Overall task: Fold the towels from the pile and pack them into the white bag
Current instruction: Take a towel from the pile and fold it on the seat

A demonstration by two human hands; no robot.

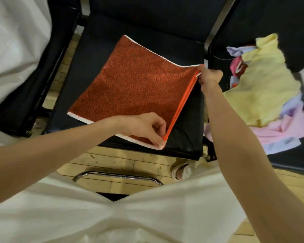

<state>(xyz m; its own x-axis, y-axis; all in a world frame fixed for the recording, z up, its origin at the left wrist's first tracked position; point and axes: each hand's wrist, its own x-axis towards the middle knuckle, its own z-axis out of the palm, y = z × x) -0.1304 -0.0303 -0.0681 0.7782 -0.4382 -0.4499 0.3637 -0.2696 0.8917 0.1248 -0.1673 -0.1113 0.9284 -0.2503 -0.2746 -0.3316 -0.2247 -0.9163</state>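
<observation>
An orange-red towel (130, 85) with a white border lies folded in two on the middle black seat (98, 41). My left hand (147, 128) pinches its near right corner, where the layers meet. My right hand (209, 77) pinches the far right corner at the seat's right edge. A pile of towels (263, 88) in yellow, pink and lilac lies on the seat to the right. A white bag (14, 48) fills the seat at the far left.
The seats are joined in a row with metal bars (219, 20) between them. Wooden floor (123, 163) shows below the seat's front edge, with a chrome bar (118, 176) and a sandalled foot (182, 170). White cloth (112, 216) covers my lap.
</observation>
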